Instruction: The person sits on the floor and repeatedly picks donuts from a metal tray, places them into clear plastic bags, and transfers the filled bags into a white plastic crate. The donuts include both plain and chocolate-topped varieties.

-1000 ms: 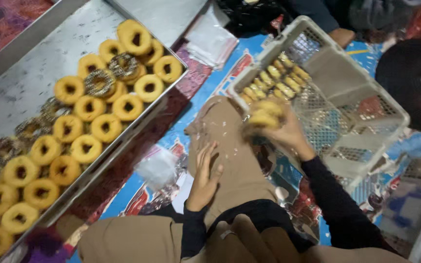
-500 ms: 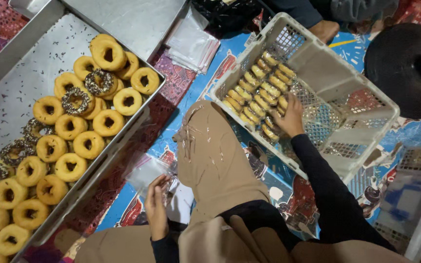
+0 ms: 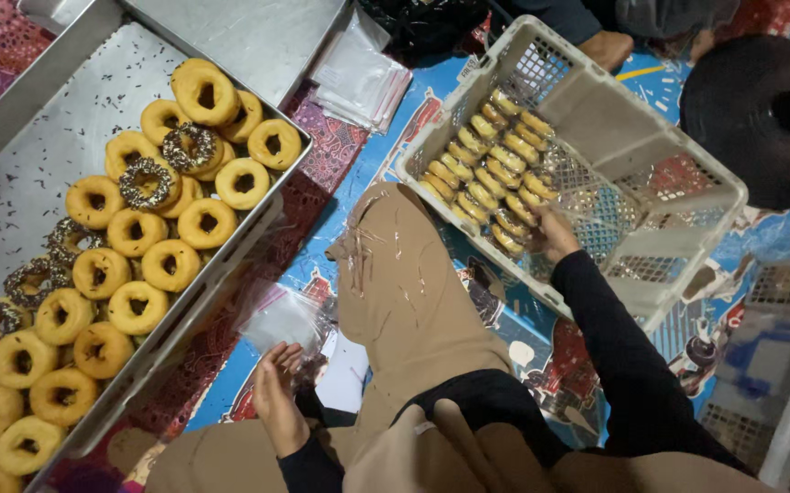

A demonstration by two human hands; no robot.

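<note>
1. Head view, my right hand (image 3: 555, 233): it reaches forward into the white plastic crate (image 3: 687, 205) and rests against the near end of the packed doughnuts (image 3: 495, 169), which stand on edge in tight rows along the crate's left side. My fingers are mostly hidden behind the last pieces, so I cannot tell whether they grip one or only touch it.

2. Head view, my left hand (image 3: 276, 397): it is low beside my knee, palm turned up, fingers loosely spread. The fingertips touch the lower edge of a clear plastic bag (image 3: 281, 315) lying just ahead of them; the hand is not clamped on it.

3. The two hands are well apart, with my tan-clad knee (image 3: 404, 292) between them.

4. Left of my left hand stands a long metal tray (image 3: 39, 155) speckled with dark sprinkles. It holds glazed ring doughnuts (image 3: 139, 274), a few of them chocolate-sprinkled.

5. Beyond my left hand, between tray and crate, lies a stack of clear bags (image 3: 358, 78).

6. Past the crate, another person's hand (image 3: 607, 47) shows at the top edge.
</note>
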